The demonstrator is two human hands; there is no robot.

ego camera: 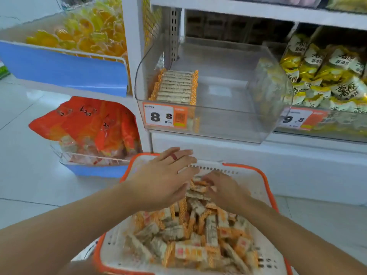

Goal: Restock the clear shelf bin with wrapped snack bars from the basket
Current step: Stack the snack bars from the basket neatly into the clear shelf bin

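A white slotted plastic basket with an orange rim (266, 180) sits on the pale tiled floor (29, 155) in front of the white shelving unit, heaped with small snack bars in clear wrappers with orange crimped ends (190, 233). Both bare forearms reach into it from the near edge. The left hand (164, 175), wearing a red ring, is spread flat with its fingers (184, 152) straight and released, hovering over the far left part of the basket and holding nothing. The right hand (220, 187) is lower, at the far side of the pile, its fingers curled down among the bars; they appear to gather a few against the palm, though motion blur hides the exact grip. Above, on the shelf, stands the clear plastic bin with a curved front (228, 124), mostly bare inside, holding one neat row of the same bars (175, 86) stacked on edge against its left wall. An orange and white price tag reading 8.8 (164, 116) is fixed to the bin's front left corner. To the right a neighbouring bin holds yellow and white snack packets (325, 74) behind a 9.8 tag (296, 119). To the left, blue-fronted wire racks carry yellow wrapped sweets (87, 30) above and red-orange packets (89, 124) below.
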